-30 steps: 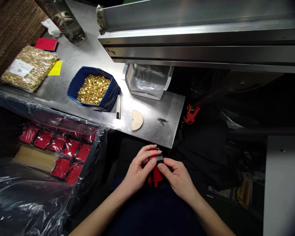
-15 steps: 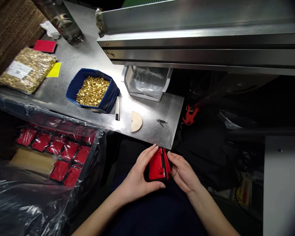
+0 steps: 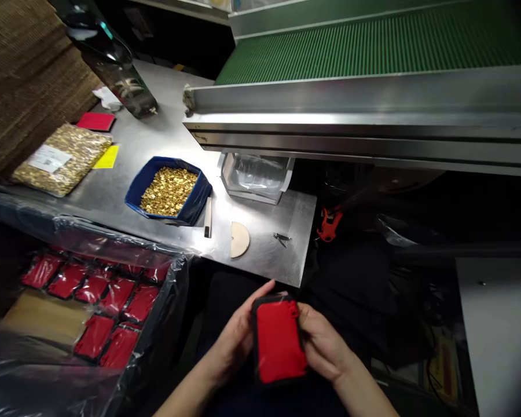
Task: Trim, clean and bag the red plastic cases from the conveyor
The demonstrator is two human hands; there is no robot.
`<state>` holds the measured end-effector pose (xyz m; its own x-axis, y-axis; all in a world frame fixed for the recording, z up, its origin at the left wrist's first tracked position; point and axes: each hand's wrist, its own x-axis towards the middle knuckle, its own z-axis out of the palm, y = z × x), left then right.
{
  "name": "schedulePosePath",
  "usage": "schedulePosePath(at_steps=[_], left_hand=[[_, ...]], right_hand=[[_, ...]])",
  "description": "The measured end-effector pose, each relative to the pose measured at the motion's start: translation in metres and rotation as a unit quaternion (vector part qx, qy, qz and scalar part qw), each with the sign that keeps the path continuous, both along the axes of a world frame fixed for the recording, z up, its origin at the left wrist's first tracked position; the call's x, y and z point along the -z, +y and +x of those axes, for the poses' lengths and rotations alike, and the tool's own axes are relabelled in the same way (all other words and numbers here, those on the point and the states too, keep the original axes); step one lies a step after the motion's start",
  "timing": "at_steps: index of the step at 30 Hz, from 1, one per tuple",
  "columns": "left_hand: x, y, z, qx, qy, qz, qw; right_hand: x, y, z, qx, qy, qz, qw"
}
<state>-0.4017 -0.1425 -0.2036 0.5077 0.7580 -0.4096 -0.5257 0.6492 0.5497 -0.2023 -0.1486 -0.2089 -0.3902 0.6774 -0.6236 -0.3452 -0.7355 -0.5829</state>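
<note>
Red case near the counter's edge

Right hand grips the case; left hand lies along it, its grip unclear. Bare counter runs between clippers and edge. Blue bin holds gold pieces, lined box red packs, grey bin clear plastic. A conveyor frame overhangs the grey bin.

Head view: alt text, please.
A black-edged red item is held between the left hand and right hand, near a metal table. The table bears a blue bin of gold pieces and a pale half-disc; at left, a plastic-lined box holds red items.
</note>
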Motion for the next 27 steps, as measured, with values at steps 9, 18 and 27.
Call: schedulePosePath(at_steps=[9,18,27], left_hand=[[0.019,-0.029,-0.043,-0.148,-0.104,-0.202,0.963],[0.023,-0.029,-0.037,-0.173,-0.076,-0.195,0.962],[0.030,-0.019,-0.036,-0.150,-0.039,-0.237,0.959]], right_hand=[[-0.004,0.077,-0.027,-0.187,-0.506,0.292,0.790],[0.008,0.163,-0.145,-0.234,-0.626,0.274,0.692],[-0.029,0.083,-0.040,-0.347,-0.442,0.344,0.752]])
